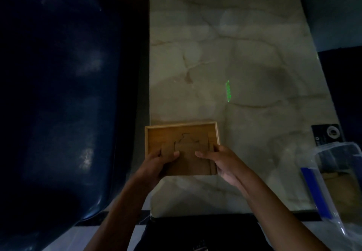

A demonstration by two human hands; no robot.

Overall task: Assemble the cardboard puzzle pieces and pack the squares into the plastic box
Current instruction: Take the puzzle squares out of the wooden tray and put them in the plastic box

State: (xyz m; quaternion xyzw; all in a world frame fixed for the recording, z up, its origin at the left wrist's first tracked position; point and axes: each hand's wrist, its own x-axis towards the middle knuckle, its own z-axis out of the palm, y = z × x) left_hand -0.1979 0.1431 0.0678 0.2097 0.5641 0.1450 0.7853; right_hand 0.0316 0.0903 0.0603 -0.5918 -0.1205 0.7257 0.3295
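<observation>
Head view: we hold the wooden tray (150,139) at the table's (254,64) near left edge, cardboard pieces (188,156) inside it. Left hand (156,164) grips the tray's near-left corner, thumb on the pieces; right hand (221,162) grips the near-right side. The plastic box (337,164) lies well off to the right, at the table's right edge, so our right hand is nearer.
</observation>
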